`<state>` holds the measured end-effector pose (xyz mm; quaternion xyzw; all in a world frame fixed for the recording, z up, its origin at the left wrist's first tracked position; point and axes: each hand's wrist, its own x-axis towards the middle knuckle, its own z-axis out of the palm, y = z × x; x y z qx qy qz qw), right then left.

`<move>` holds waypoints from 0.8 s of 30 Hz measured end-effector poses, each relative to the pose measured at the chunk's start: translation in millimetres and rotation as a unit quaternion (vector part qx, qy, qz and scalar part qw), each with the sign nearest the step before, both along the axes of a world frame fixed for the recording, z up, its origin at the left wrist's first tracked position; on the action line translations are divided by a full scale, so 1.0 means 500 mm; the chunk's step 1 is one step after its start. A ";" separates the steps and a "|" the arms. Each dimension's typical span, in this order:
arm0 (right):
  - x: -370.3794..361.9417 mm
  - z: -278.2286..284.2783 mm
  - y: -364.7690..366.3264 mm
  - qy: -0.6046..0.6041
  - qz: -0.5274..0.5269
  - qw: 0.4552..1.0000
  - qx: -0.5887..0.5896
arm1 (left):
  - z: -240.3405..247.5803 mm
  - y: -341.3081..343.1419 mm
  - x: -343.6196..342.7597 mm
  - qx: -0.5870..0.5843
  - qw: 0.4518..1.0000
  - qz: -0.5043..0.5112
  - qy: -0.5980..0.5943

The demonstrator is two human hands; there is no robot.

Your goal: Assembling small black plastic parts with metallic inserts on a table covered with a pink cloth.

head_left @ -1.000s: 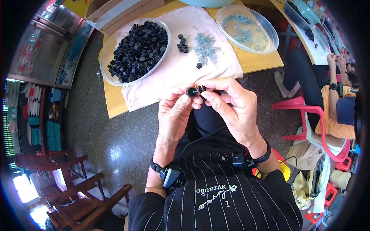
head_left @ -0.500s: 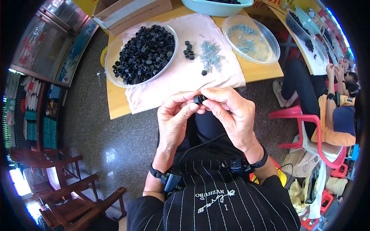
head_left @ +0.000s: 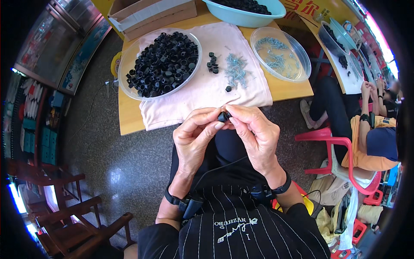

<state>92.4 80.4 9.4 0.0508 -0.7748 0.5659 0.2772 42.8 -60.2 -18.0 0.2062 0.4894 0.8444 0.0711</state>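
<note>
Black plastic it was, one small cap (head_left: 223, 116) pinched between both hands just off the near table edge (head_left: 129, 125), above the lap. The left hand (head_left: 196, 138) gripped it with thumb and forefinger; the right hand (head_left: 254, 134) closed on it from the other side, fingertips meeting at the piece. Behind, a clear bowl of caps (head_left: 161, 62) sat on the pink cloth (head_left: 202, 90), a loose heap of screws (head_left: 236, 69) beside it, and a second clear bowl (head_left: 282, 54) held more screws. Good form here, I judged, meant keeping the cap square, steadying it with the left and pressing straight with the right, no twisting.
</note>
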 end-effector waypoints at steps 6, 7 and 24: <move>0.000 0.003 0.001 0.018 -0.022 0.999 0.046 | 0.007 -0.001 0.001 -0.011 1.000 0.005 0.013; -0.001 0.003 0.003 0.032 -0.022 0.997 0.070 | 0.007 0.000 0.001 -0.013 1.000 0.003 0.012; -0.013 -0.011 0.021 -0.004 0.012 0.999 -0.052 | 0.012 0.023 0.006 -0.005 1.000 0.005 -0.023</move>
